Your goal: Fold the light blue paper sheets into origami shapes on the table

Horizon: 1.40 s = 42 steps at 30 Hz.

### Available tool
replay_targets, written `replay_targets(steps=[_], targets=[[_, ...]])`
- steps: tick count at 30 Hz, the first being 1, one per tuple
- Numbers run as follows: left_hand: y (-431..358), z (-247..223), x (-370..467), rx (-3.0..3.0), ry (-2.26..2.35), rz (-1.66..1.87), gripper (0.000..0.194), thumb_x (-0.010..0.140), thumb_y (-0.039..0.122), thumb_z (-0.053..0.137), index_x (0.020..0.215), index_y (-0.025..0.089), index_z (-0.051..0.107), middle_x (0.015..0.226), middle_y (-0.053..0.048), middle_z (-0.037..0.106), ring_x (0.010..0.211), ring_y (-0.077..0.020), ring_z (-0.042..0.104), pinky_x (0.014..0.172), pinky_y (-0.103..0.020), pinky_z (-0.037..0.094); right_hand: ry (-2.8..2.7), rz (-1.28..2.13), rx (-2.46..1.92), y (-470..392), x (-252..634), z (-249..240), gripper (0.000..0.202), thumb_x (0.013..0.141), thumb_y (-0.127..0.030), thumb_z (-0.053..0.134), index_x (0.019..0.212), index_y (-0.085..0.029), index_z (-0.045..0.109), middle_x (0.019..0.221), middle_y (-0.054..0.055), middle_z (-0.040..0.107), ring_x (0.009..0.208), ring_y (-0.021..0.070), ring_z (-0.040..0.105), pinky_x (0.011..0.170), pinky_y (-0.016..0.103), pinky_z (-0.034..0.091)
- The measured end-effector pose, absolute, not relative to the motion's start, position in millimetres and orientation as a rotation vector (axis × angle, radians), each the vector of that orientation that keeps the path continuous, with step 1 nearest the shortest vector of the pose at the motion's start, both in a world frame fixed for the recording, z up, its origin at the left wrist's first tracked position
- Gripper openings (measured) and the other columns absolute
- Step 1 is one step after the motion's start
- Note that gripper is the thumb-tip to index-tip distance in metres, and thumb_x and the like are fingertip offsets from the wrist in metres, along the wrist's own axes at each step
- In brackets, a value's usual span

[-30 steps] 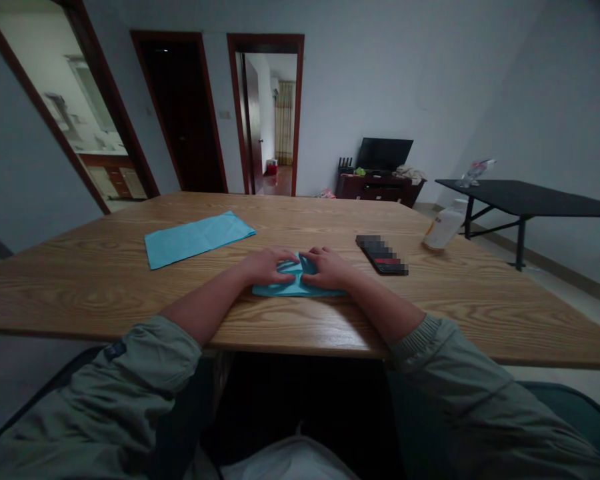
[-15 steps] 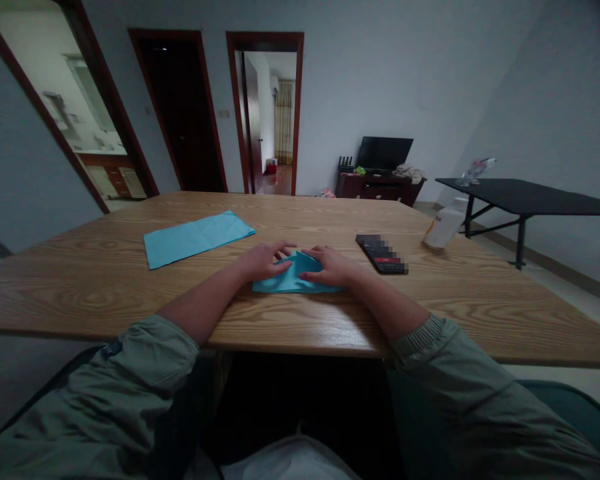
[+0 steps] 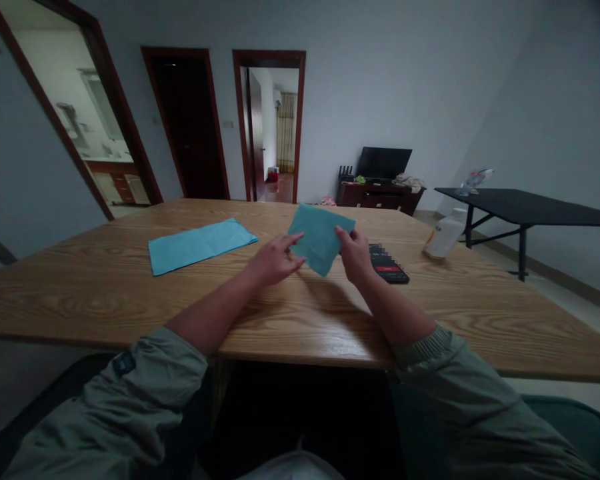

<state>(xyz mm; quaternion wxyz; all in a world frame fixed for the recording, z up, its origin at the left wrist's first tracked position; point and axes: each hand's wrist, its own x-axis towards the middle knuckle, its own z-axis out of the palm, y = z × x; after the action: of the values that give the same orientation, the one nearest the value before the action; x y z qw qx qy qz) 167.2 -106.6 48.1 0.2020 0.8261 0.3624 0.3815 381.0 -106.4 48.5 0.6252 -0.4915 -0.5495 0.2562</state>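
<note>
A small folded blue sheet [image 3: 319,239] is raised above the wooden table, tilted, with one corner pointing down. My right hand [image 3: 354,252] pinches its right edge between thumb and fingers. At the sheet's left edge is my left hand [image 3: 276,259], its thumb and fingers apart and its fingertips at the sheet. A larger folded blue sheet [image 3: 200,247] lies flat on the table to the left of my hands.
On the wooden table [image 3: 300,333], a dark phone [image 3: 387,265] lies just right of my right hand. A white bottle [image 3: 445,233] stands farther right. Beyond are a black table [image 3: 540,205] and a television [image 3: 384,163] on a dark cabinet.
The small blue sheet has gone from flat on the table under both hands to raised and tilted. My right hand has taken hold of its right edge. The view has tipped up slightly.
</note>
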Motion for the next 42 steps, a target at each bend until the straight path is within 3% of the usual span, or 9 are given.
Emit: replay_targets(steps=[3, 7, 14, 19, 23, 30, 34, 39, 42], targets=[[-109, 45, 178, 1.992, 0.766, 1.094, 0.080, 0.070, 0.037, 0.071, 0.140, 0.021, 0.035, 0.130, -0.013, 0.050, 0.109, -0.0258, 0.055, 0.087, -0.035, 0.047, -1.563, 0.774, -1.024, -126, 357, 55, 0.054, 0.091, -0.051, 0.027, 0.129, -0.021, 0.050, 0.120, 0.009, 0.060, 0.101, 0.0217, 0.059, 0.077, 0.032, 0.049], [-103, 46, 171, 1.793, 0.664, 1.285, 0.071, 0.071, 0.037, 0.069, 0.134, 0.019, 0.042, 0.127, -0.010, 0.055, 0.113, -0.0239, 0.054, 0.094, -0.034, 0.044, -1.853, 0.895, -0.879, -145, 336, 60, 0.049, 0.093, -0.041, 0.024, 0.129, -0.025, 0.052, 0.141, 0.007, 0.043, 0.120, 0.0253, 0.046, 0.089, 0.041, 0.044], [-89, 56, 140, 1.458, 0.697, 1.385, 0.040, 0.068, 0.025, 0.066, 0.106, 0.012, 0.061, 0.104, -0.008, 0.067, 0.098, -0.0221, 0.061, 0.088, -0.033, 0.049, -1.454, 0.418, -1.086, -115, 374, 62, 0.053, 0.080, -0.049, 0.052, 0.124, -0.019, 0.053, 0.125, 0.010, 0.056, 0.104, 0.0231, 0.055, 0.082, 0.033, 0.047], [-69, 36, 135, 1.459, 0.931, 1.298, 0.041, 0.062, 0.027, 0.069, 0.099, 0.012, 0.059, 0.096, -0.007, 0.067, 0.087, -0.0207, 0.063, 0.079, -0.032, 0.050, -1.392, 1.020, -1.313, -87, 399, 40, 0.056, 0.078, -0.051, 0.049, 0.119, -0.014, 0.056, 0.104, 0.012, 0.064, 0.081, 0.0208, 0.062, 0.061, 0.027, 0.049], [-58, 19, 134, 1.808, 1.230, 1.263, 0.048, 0.063, 0.026, 0.068, 0.108, 0.015, 0.053, 0.095, -0.006, 0.064, 0.084, -0.0186, 0.060, 0.078, -0.030, 0.048, -1.431, 1.145, -1.354, -86, 400, 26, 0.043, 0.073, -0.043, 0.058, 0.109, -0.019, 0.061, 0.098, 0.007, 0.065, 0.071, 0.0159, 0.060, 0.054, 0.023, 0.046], [-64, 17, 134, 2.264, 1.512, 1.020, 0.043, 0.067, 0.031, 0.066, 0.107, 0.016, 0.056, 0.102, -0.010, 0.062, 0.099, -0.0253, 0.057, 0.087, -0.031, 0.043, -1.787, 0.603, -1.653, -86, 398, 20, 0.028, 0.074, -0.033, 0.059, 0.094, -0.016, 0.067, 0.077, 0.004, 0.065, 0.061, 0.0145, 0.055, 0.053, 0.023, 0.042], [-73, 22, 137, 2.555, 1.494, 0.737, 0.028, 0.076, 0.033, 0.058, 0.099, 0.017, 0.061, 0.096, -0.009, 0.064, 0.090, -0.0226, 0.059, 0.083, -0.031, 0.045, -1.940, 0.153, -1.772, -86, 398, 14, 0.030, 0.074, -0.030, 0.060, 0.100, -0.017, 0.065, 0.089, 0.007, 0.067, 0.074, 0.0185, 0.060, 0.064, 0.025, 0.042], [-84, 25, 142, 2.798, 1.130, 0.515, 0.043, 0.082, 0.045, 0.054, 0.117, 0.022, 0.060, 0.118, -0.006, 0.060, 0.105, -0.0202, 0.056, 0.093, -0.028, 0.041, -2.205, -0.077, -1.613, -96, 394, 20, 0.033, 0.077, -0.029, 0.060, 0.108, -0.018, 0.065, 0.102, 0.010, 0.066, 0.094, 0.0222, 0.059, 0.082, 0.028, 0.042], [-86, 24, 144, 2.842, 1.018, 0.423, 0.044, 0.089, 0.049, 0.040, 0.115, 0.022, 0.063, 0.121, -0.005, 0.060, 0.111, -0.0196, 0.054, 0.098, -0.029, 0.038, -2.393, -0.056, -1.357, -105, 391, 26, 0.034, 0.079, -0.031, 0.060, 0.111, -0.021, 0.067, 0.108, 0.009, 0.064, 0.101, 0.0223, 0.057, 0.091, 0.029, 0.039]])
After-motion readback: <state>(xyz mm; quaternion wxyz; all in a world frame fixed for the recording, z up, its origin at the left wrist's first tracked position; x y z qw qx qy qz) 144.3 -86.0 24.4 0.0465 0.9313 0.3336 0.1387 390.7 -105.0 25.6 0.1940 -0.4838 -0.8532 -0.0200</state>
